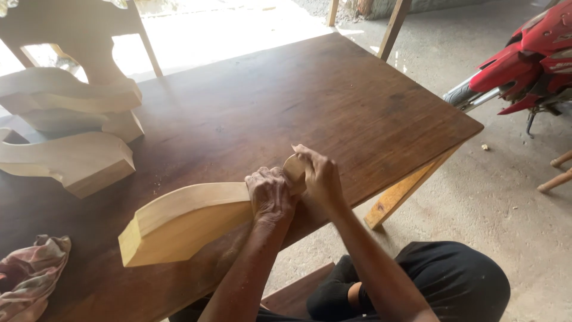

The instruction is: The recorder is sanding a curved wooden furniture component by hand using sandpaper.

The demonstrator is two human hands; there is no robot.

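Your left hand (271, 194) is wrapped over the top of a curved pale wooden piece (179, 220), fingers folded down tight around its narrow part. Your right hand (322, 176) sits just beside it, closed over the rounded tip of the same piece, so the two hands touch or nearly touch each other there. Both hands are clamped on the wood; nothing else is in either of them.

The curved piece lies along the near edge of a dark brown wooden table (333, 101). Its thick, angled butt end points toward your left, and the slimmer end runs up under your hands near the middle of the table's near side. It rests on its side, with the broad flat face toward you.

At the far left of the table stands a stack of similar pale carved wooden parts (71, 125), well apart from your hands. A crumpled, stained rag (30, 277) lies at the near left corner. Behind the stack there is a pale wooden frame (89, 36). Off the table to your right, on the concrete floor (506, 191), a red motorcycle (530, 53) is parked. Your knee in dark cloth (453, 280) shows below the table edge.
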